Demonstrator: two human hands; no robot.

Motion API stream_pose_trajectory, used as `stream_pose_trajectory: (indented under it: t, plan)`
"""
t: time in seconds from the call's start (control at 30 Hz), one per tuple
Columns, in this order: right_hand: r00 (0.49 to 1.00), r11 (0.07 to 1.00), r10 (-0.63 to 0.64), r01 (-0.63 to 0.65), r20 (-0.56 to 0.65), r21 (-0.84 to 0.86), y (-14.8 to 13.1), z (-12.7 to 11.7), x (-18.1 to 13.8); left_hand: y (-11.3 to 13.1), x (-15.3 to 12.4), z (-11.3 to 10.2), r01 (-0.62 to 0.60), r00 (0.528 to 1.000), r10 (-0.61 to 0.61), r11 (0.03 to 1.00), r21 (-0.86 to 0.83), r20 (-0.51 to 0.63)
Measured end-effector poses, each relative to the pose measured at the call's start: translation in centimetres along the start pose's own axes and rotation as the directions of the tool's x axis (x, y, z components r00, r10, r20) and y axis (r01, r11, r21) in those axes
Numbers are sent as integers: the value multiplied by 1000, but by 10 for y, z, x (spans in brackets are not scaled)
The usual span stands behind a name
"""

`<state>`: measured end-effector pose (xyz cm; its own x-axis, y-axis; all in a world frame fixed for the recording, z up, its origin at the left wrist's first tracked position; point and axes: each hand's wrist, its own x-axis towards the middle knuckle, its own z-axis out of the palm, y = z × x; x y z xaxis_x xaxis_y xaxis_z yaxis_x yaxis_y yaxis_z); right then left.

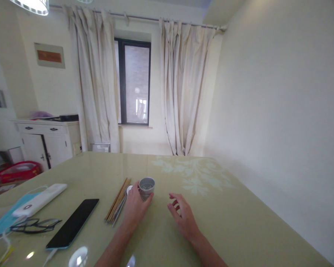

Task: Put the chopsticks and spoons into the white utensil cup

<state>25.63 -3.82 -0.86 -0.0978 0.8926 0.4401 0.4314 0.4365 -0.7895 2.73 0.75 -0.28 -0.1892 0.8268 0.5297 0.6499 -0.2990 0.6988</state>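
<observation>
My left hand is wrapped round a small grey cup that stands upright on the yellow-green table. Just left of that hand lies a bundle of chopsticks, brown and metal ones together, and a small white round thing peeks out behind my thumb. My right hand hovers a little right of the cup with its fingers apart and slightly curled, holding nothing.
On the left of the table lie a black phone, glasses, a white power bank on a blue mask. A wall runs along the right. A white cabinet and curtained window stand beyond.
</observation>
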Motion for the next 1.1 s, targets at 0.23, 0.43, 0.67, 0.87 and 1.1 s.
stream_pose_trajectory:
  t: [0.23,0.43,0.67,0.87,1.1]
  plan:
    - [995,962,-75,55,66,267,-1,-11,-5,48,-44,-6,32,826,228,894,-447,515]
    - [990,962,-55,19,127,273,-4,-33,-8,26,-8,-30,142,876,47,926,-351,479]
    - [953,953,-89,-3,289,303,-6,-36,-6,-60,34,-80,269,935,-350,802,533,55]
    - [926,928,-73,-74,371,366,-15,-37,-8,-77,30,-79,289,902,-421,754,591,97]
    - [923,913,-101,-62,371,403,-28,-42,-9,-80,32,-77,317,893,-442,748,583,80]
